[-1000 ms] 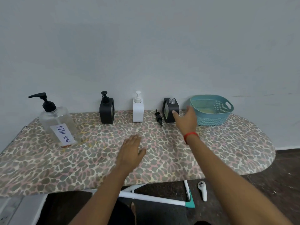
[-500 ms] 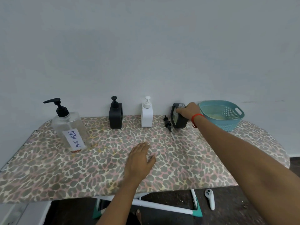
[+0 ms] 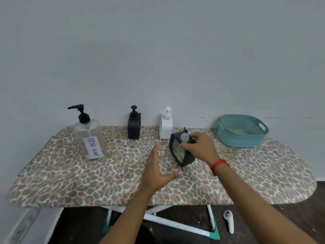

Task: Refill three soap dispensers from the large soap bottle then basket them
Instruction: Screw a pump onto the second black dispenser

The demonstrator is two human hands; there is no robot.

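Right grip is holding the open-necked dark dispenser, tilted, mid-bench.
Nearest, a white controller is lying on the floor under the bench. Left grip is resting edge-down on the bench, fingers straight and thumb spread, just left of the dark dispenser and apart from it. Right grip, with a red wristband, is curling around the dispenser's upper right side; can't tell if its base is touching the bench. A small black pump is showing just behind it. Further back, the large soap bottle marked DISH SOAP is standing at left, then the black dispenser and white dispenser by the wall, and the teal basket at right.
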